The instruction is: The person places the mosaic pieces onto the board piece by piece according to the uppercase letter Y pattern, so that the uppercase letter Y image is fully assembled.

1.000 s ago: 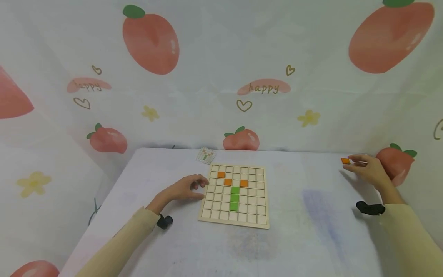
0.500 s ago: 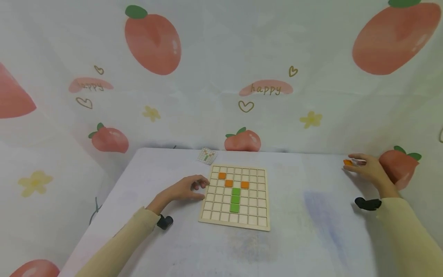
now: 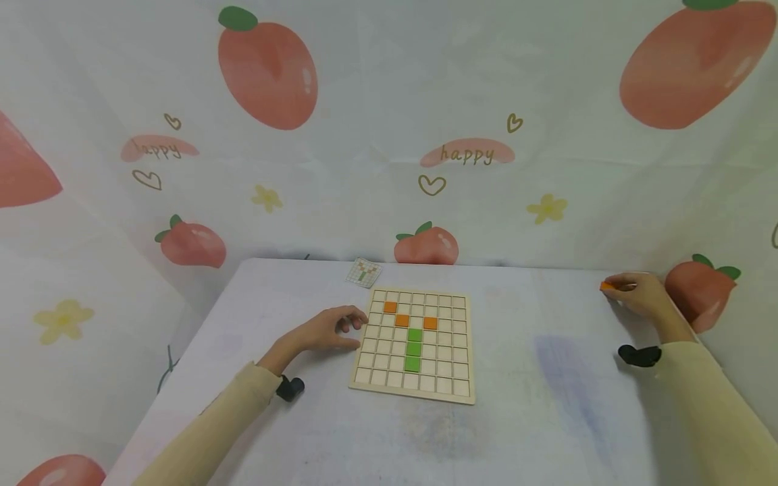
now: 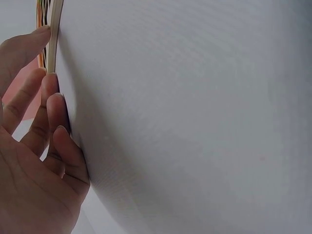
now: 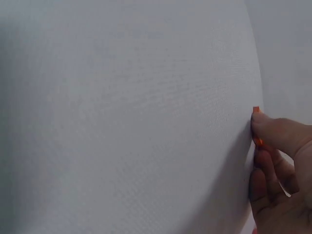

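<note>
A square wooden grid board (image 3: 410, 390) lies mid-table, with several orange and green square tiles in its cells. The green tiles (image 3: 413, 349) form a column; orange tiles (image 3: 402, 320) sit above it. My left hand (image 3: 325, 331) rests at the board's left side, relaxed thumb and fingertips right at its edge. The left wrist view shows these fingers beside the board's side (image 4: 55, 36). Far to the right, my right hand (image 3: 641, 297) pinches an orange tile (image 5: 256, 109) between thumb and fingers, low over the tabletop. Fingers cover most of that tile.
Behind the board's upper left corner lies a small pattern card (image 3: 364, 273) printed with a grid of orange and green squares. The white table (image 3: 516, 432) ends at a peach-printed curtain (image 3: 358, 202). Each wrist wears a black camera strap.
My right thumb and fingers have closed from a wider spread onto the orange tile, and the hand has come slightly left. My left hand stays at the board's edge.
</note>
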A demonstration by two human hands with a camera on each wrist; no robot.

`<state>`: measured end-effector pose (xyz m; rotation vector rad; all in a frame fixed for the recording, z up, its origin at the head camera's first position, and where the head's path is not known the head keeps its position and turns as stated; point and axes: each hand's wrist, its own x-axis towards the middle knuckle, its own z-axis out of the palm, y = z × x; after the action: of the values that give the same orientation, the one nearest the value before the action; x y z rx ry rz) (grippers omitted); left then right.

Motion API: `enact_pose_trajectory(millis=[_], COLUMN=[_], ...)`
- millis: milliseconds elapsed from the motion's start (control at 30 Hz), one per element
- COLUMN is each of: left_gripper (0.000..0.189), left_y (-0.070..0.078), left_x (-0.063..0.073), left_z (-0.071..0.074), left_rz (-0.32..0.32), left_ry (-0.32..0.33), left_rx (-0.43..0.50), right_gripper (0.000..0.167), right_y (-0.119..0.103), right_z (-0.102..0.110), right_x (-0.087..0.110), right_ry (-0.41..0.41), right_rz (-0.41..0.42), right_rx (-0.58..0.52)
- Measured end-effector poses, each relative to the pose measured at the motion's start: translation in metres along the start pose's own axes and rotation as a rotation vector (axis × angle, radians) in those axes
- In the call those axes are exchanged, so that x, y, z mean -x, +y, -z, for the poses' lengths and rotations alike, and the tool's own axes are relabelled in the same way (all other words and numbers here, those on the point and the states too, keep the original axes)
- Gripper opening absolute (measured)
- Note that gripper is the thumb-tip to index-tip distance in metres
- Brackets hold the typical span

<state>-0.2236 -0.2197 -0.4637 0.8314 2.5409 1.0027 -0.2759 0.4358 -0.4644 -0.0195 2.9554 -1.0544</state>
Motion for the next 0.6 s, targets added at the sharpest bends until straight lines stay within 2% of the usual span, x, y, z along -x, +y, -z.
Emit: enact_pose_trajectory(millis=[200,333,433,600], left_gripper=[0.045,0.045,0.045,0.045], left_y=[0.001,0.004,0.005,0.004], left_x=[0.000,0.000,0.000,0.001], left_z=[0.000,0.001,0.001,0.001], left_rz=[-0.003,-0.002,-0.003,0.000], left_ry=[-0.004,-0.006,-0.009,-0.009], left_rx=[0.003,0.006,0.005,0.009], right_gripper=[0.039,0.038,0.033,0.025], right_y=[-0.005,-0.013,-0.025,-0.051], right_z=[-0.002,-0.007,-0.013,-0.025], right_x=[0.002,0.003,0.005,0.011], right_ry=[0.014,0.004,-0.015,-0.052], right_rz=[0.052,0.098,0.170,0.313], right_rx=[0.035,-0.016,-0.069,-0.098])
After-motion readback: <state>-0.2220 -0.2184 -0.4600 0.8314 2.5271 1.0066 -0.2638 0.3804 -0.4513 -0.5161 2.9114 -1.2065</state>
